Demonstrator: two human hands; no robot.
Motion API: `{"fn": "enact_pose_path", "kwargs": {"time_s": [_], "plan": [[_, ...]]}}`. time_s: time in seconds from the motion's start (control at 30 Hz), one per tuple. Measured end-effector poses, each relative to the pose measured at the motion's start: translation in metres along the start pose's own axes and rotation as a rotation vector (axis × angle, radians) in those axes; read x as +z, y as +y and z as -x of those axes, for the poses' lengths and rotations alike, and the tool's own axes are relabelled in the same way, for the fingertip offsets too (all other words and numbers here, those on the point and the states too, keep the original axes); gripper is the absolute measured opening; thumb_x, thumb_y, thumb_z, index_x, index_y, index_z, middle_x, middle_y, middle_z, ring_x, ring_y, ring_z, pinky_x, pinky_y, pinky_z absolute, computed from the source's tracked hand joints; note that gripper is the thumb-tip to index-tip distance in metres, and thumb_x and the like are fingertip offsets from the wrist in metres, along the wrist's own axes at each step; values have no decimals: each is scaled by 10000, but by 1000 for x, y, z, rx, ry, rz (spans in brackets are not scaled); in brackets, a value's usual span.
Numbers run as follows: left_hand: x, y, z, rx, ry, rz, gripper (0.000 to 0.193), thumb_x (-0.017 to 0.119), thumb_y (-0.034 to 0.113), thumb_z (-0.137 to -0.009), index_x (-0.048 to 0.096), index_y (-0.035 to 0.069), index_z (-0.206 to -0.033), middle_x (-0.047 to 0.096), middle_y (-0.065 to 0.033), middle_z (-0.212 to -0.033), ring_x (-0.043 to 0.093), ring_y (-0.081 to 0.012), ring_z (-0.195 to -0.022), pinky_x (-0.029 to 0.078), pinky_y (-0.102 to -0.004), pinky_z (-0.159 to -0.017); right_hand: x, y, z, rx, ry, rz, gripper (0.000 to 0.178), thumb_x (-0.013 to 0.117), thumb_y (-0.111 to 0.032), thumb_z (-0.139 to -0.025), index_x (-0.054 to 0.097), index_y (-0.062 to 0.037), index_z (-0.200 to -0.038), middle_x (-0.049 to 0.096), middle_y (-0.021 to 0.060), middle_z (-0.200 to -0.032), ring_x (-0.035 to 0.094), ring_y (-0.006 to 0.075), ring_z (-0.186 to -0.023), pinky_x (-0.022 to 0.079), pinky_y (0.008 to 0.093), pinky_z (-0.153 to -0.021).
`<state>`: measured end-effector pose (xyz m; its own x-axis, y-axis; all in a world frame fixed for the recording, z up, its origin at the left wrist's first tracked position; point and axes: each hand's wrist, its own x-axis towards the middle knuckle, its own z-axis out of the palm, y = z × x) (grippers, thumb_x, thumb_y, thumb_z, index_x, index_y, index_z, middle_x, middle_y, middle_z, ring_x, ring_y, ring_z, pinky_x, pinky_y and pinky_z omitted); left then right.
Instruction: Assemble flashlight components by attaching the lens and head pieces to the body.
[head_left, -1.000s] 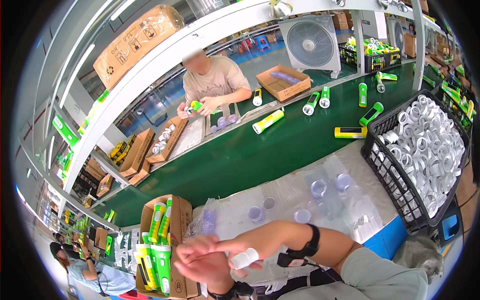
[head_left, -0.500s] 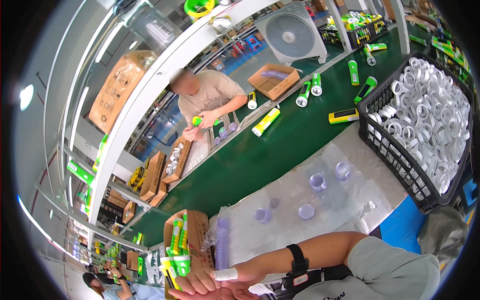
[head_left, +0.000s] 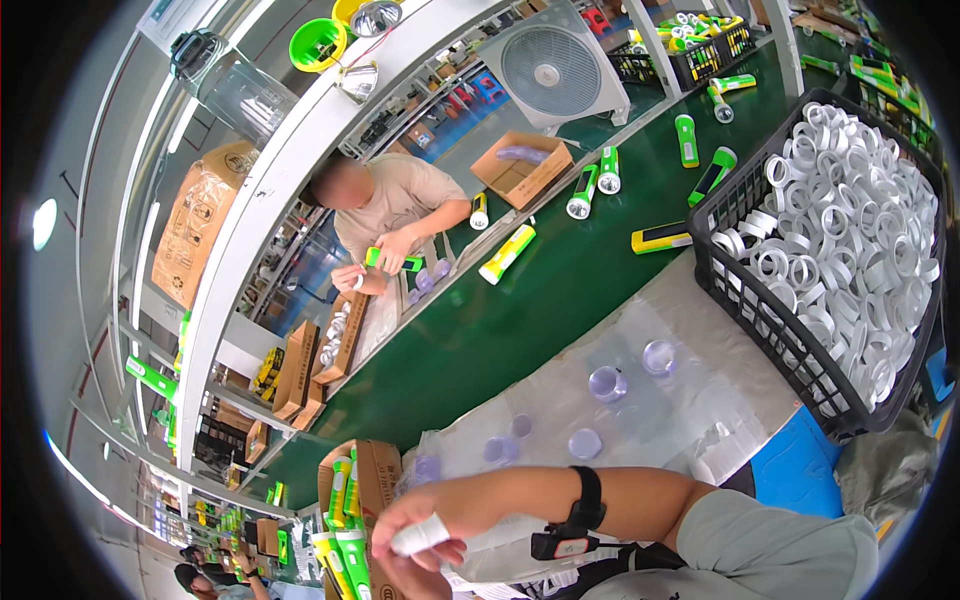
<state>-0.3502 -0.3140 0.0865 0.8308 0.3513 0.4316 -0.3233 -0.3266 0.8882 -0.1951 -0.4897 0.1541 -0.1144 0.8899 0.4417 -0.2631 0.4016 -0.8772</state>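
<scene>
In the near-left carton (head_left: 378, 480), flashlights (head_left: 352, 556) stand roughly upright, long axes up, just left of the right hand (head_left: 415, 508); can't tell whether either grip's clenched or loose.

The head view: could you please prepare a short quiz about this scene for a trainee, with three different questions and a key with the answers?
1. True or false: the large black crate holds white rings.
2. Choose one. What colour is the belt?
A) blue
B) green
C) red
3. Fill in the word: the near box, just left of the right hand, holds ____.

Key:
1. True.
2. B.
3. Flashlights.
</scene>
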Motion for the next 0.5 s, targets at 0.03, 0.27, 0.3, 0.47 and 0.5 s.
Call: {"fn": "enact_pose_path", "kwargs": {"time_s": [0.03, 0.27, 0.3, 0.47, 0.5], "plan": [[-8, -17, 9, -20, -147, -481, 390, 536, 235, -906, 470, -7, -1205, 558, -150, -1100, 551, -290, -999, 467, -368, -843, -8, -8, 14, -56, 73, 3, 364, 496, -316, -939, 524, -47, -1182, 592, 35, -730, 544, 79, -551, 429, 221, -492], [-25, -71, 63, 219, -701, -1272, 548, 630, 438, -816, 501, 93, -1221, 430, -259, -1221, 436, -429, -1113, 409, -476, -890, -18, -64, 77, -588, 807, 316, 257, 606, -134, -876, 561, -57, -1117, 586, 17, -763, 542, 56, -590, 411, 197, -505], [-32, -84, 65, 19, -714, -1079, 648, 690, 409, -771, 468, 113, -1303, 329, -295, -1356, 320, -493, -1247, 345, -510, -992, -7, -72, 88, -700, 967, 479, 297, 628, -115, -856, 553, -59, -1138, 584, 26, -786, 548, 55, -613, 414, 195, -514], [13, 22, 0, 62, -505, -771, 529, 713, 180, -758, 505, 65, -1231, 540, -235, -1159, 541, -389, -1058, 460, -433, -872, 44, -88, 139, -1215, 724, 822, 623, 636, -187, -785, 369, -13, -1320, 540, 30, -824, 470, 120, -517, 380, 246, -425], [8, 39, -9, 310, -421, -783, 539, 706, 180, -764, 485, 63, -1241, 538, -243, -1140, 569, -379, -1004, 488, -427, -821, 54, -89, 143, -1107, 769, 1035, 665, 671, -243, -752, 375, -29, -1308, 519, 21, -847, 460, 111, -555, 373, 236, -443]]}}
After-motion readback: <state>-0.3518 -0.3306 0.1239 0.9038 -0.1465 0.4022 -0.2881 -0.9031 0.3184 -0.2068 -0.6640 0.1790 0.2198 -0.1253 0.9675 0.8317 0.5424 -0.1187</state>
